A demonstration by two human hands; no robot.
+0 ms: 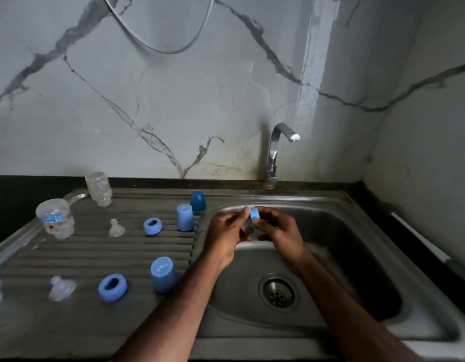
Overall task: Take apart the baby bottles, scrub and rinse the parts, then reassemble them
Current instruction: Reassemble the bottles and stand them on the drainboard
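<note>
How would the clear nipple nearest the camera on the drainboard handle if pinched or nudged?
The clear nipple looks like thin translucent silicone, so it would probably squash rather than resist. It seems light for its size. It lies tilted on the ridged drainboard, so a nudge may rock or roll it on its round flange.

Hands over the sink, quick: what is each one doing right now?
Left hand: fingers curled, pinching the blue ring.
Right hand: fingers also gripping that ring.

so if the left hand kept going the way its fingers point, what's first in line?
The left hand points up-right at the blue ring it shares with the right hand; the ring is already touched, then the right hand's fingers. Depth unclear.
</note>
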